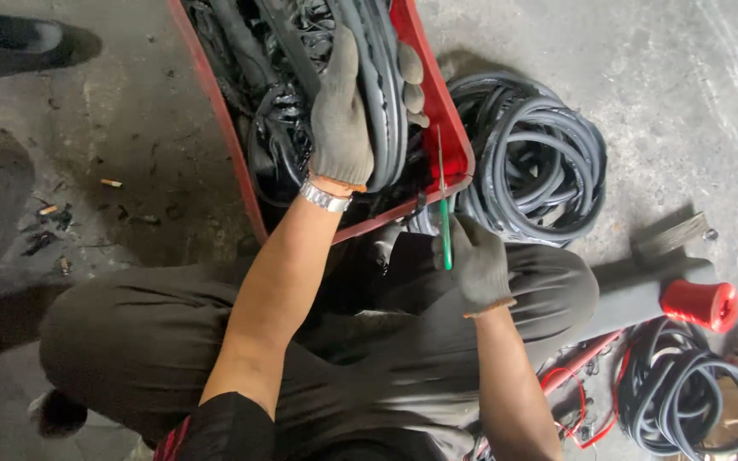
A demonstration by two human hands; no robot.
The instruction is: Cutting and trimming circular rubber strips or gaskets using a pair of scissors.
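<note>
Gloves: grey knit, both hands. My right hand (477, 263) is closed around a slim green-handled tool (445, 230), blade up toward the red crate's (442, 115) near corner. Farther in, my left hand (345, 111) clamps a bundle of ribbed black rubber hoses (379, 85) against that crate's right edge, steadying it. Coiled grey hoses (540, 162) lie beyond on concrete.

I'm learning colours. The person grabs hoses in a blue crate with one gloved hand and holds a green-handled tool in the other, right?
Nearly. The head view shows the crate is red, not blue. The left hand grabs hoses; the right hand holds the green-handled tool.
</note>
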